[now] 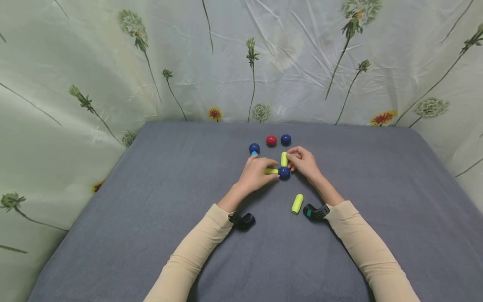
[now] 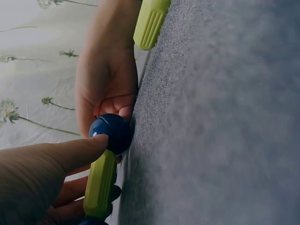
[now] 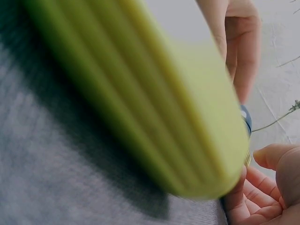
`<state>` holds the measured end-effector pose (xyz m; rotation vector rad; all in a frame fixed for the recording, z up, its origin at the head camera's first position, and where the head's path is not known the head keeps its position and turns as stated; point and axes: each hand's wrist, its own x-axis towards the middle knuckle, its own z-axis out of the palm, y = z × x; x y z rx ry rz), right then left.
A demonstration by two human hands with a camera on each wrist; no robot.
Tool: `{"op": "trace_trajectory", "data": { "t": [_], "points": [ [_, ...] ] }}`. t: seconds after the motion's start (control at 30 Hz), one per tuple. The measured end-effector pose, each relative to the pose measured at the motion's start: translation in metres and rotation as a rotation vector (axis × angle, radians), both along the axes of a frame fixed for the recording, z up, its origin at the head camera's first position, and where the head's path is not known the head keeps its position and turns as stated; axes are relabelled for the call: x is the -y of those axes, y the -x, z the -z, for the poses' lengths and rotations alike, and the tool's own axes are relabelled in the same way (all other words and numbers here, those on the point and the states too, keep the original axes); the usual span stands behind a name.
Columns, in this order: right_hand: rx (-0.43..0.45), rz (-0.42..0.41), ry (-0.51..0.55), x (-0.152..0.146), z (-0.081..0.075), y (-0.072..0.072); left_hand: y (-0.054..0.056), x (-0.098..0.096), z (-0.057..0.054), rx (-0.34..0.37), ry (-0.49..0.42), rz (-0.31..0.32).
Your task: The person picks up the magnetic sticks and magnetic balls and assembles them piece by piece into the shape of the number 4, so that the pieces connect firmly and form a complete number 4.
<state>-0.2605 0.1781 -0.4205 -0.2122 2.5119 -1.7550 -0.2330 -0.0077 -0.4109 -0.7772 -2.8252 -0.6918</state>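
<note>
My left hand (image 1: 258, 173) holds a yellow-green ribbed rod (image 1: 271, 171) joined to a dark blue ball (image 1: 284, 173). In the left wrist view its thumb (image 2: 89, 147) presses on that ball (image 2: 112, 135), and its fingers lie behind the rod (image 2: 99, 185). A second yellow-green rod (image 1: 284, 159) runs from the same ball toward the back of the table. My right hand (image 1: 305, 164) pinches this rod from the right with thumb and fingertips. By the left knuckles, a light blue piece (image 1: 254, 153) meets another dark blue ball (image 1: 254, 147), partly hidden by the hand.
Behind the hands sit a red ball (image 1: 271, 140) and a dark blue ball (image 1: 286, 139). One loose yellow-green rod (image 1: 297, 204) lies on the grey cloth-covered table (image 1: 151, 201) between the forearms, close to the right wristband (image 1: 315, 212). A flowered curtain (image 1: 219, 63) hangs along the back.
</note>
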Motion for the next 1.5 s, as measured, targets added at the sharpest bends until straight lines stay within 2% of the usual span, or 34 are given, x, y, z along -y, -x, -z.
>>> {"op": "trace_trajectory", "data": {
  "t": [0.17, 0.37, 0.6, 1.03, 1.37, 1.5],
  "points": [
    [-0.008, -0.002, -0.016, -0.001, 0.003, 0.0, 0.0, -0.005, 0.001, -0.032, 0.049, 0.022],
    [0.005, -0.013, -0.017, 0.001, 0.005, -0.002, -0.004, -0.006, 0.004, -0.057, 0.115, -0.006],
    [-0.012, -0.015, -0.015, -0.001, 0.003, 0.001, -0.002, -0.009, 0.004, -0.068, 0.126, -0.017],
    [0.058, -0.075, 0.046, -0.008, -0.002, 0.006, -0.004, -0.013, 0.004, -0.06, 0.146, -0.044],
    [0.022, -0.049, 0.016, -0.018, -0.002, 0.017, -0.005, -0.012, 0.005, -0.082, 0.152, -0.042],
    [-0.013, 0.003, 0.011, -0.019, -0.002, 0.023, -0.006, -0.011, 0.004, -0.09, 0.137, -0.044]
  ]
}}
